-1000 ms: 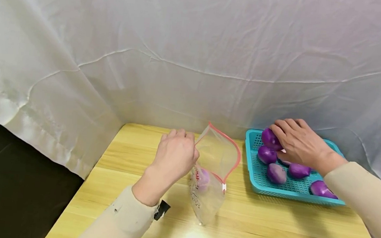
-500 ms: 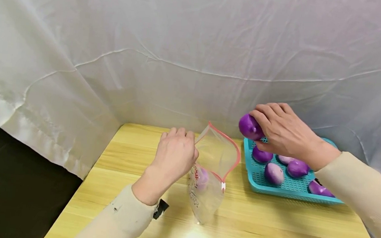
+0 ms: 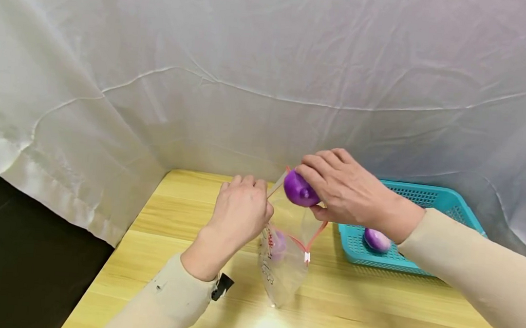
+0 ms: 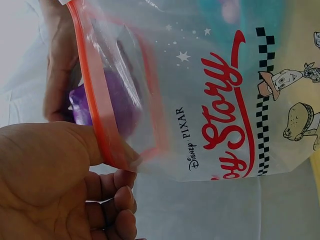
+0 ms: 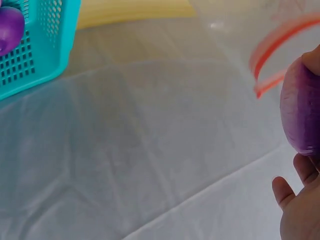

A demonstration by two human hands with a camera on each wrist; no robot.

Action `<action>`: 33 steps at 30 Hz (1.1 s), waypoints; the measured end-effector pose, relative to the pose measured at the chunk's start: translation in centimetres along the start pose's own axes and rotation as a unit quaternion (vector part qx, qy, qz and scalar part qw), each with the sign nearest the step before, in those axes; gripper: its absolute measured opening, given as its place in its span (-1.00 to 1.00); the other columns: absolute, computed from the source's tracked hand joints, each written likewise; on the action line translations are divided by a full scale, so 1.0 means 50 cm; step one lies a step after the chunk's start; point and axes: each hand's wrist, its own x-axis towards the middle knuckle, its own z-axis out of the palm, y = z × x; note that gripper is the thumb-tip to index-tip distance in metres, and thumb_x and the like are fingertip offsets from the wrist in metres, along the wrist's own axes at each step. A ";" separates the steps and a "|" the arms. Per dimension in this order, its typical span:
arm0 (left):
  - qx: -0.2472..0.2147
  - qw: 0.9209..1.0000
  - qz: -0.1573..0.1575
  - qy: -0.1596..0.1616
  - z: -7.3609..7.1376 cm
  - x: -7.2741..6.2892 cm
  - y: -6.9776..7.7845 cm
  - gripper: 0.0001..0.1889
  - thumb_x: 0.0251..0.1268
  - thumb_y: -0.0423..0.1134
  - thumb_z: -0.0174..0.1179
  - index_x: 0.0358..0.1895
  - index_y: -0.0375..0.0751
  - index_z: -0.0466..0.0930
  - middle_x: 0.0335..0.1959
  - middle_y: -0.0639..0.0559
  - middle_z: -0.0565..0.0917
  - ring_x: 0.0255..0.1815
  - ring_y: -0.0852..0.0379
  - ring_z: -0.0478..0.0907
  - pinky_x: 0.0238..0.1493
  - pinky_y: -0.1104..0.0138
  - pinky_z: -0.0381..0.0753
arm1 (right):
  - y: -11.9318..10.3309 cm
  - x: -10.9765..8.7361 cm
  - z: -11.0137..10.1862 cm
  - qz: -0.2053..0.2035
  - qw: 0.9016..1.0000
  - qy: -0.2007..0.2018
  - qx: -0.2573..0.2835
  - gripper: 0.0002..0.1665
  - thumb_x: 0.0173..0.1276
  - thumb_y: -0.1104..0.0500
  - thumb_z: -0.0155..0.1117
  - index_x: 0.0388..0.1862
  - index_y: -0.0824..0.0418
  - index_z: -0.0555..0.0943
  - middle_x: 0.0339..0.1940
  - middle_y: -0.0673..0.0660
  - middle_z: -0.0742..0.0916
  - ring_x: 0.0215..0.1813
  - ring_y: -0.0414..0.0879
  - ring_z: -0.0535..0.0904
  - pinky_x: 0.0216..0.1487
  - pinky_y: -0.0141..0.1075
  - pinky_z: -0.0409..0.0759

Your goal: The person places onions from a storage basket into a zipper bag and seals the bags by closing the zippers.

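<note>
In the head view my left hand [image 3: 241,208] pinches the rim of a clear zip bag [image 3: 286,279], holding it upright with its mouth open. The left wrist view shows the thumb inside the orange-red zip edge and "Toy Story" print on the bag [image 4: 220,115]. My right hand [image 3: 344,188] grips a purple onion [image 3: 300,188], round with a short tip, right at the bag's mouth. Another purple onion [image 3: 279,245] shows through the bag's film. To the right, a turquoise basket [image 3: 357,256] holds more onions, one pale at its end [image 3: 377,240]; my right arm hides part of it.
The wooden table [image 3: 165,280] stands against a hanging whitish cloth [image 3: 270,72]. A white zip slider [image 3: 307,257] sits at the bag's near corner. A small black piece [image 3: 223,287] shows beside the left sleeve.
The right hand has lifted the purple onion out of the basket and carried it left to the bag's mouth. The left hand and bag have stayed in place.
</note>
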 end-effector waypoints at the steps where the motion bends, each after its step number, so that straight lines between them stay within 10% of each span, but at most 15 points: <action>1: -0.001 1.000 -0.001 -0.002 -0.001 0.000 0.000 -0.77 0.15 -0.31 0.26 -0.56 -0.12 0.41 -0.59 0.04 0.38 -0.54 0.03 0.30 -0.52 0.31 0.14 | -0.005 0.004 0.004 -0.005 1.000 -0.010 -0.003 0.06 -0.02 -0.13 0.59 0.42 0.25 0.40 0.28 0.25 0.59 0.28 0.21 0.49 0.27 0.10 0.48; 19: -0.006 1.000 0.001 0.006 0.003 0.002 0.003 -0.72 0.14 -0.31 0.28 -0.59 -0.10 0.36 -0.63 0.07 0.32 -0.59 0.05 0.25 -0.56 0.33 0.08 | -0.045 0.023 0.040 -0.038 0.981 -0.146 -0.121 -0.18 0.18 -0.20 0.53 0.32 0.17 0.55 0.40 0.22 0.65 0.19 0.14 0.48 0.07 -0.02 0.44; 33: -0.038 0.997 -0.033 -0.061 0.002 0.005 0.005 -0.85 0.23 -0.28 0.24 -0.48 -0.16 0.52 -0.53 0.00 0.51 -0.43 -0.06 0.50 -0.47 0.18 0.42 | -0.046 0.002 0.054 0.016 0.982 -0.083 -0.169 -0.44 0.29 -0.18 0.50 -0.05 0.22 0.55 -0.20 0.12 0.62 -0.17 0.08 0.45 -0.14 -0.14 0.33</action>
